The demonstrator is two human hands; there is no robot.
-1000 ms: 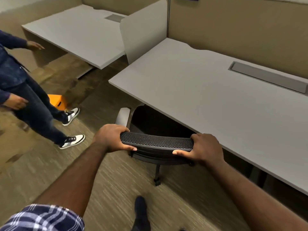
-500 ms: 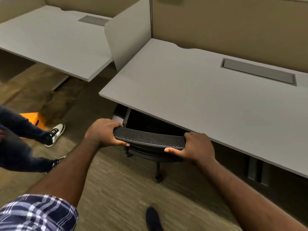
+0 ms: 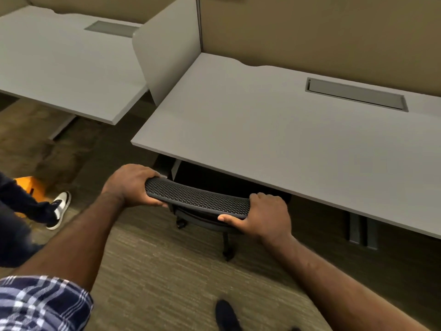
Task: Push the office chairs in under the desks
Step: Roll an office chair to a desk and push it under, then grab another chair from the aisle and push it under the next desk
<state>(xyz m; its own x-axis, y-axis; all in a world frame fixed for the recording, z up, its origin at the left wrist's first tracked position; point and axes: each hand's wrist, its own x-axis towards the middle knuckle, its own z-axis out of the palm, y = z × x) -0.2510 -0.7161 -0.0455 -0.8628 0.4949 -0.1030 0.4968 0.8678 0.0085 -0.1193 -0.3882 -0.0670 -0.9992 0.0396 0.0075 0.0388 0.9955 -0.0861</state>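
Head view, left to right: a second person's dark trouser leg and black-and-white shoe (image 3: 59, 209) stand on the carpet at the left edge, well apart from the work. Nearer the middle, the left hand (image 3: 128, 185) is wrapped over the left end of the office chair (image 3: 198, 200) back's top rail, fingers curled over the far side and thumb beneath. The right hand (image 3: 268, 217) clamps the right end the same way, the two hands set apart along the mesh-covered rail. The chair's seat is hidden under the near edge of the grey desk (image 3: 298, 149), with only the backrest top, a base leg and casters showing. On casters it should roll lightly over the short carpet; the mesh gives a grippy hold, and the stiff top rail looks the best place to push.
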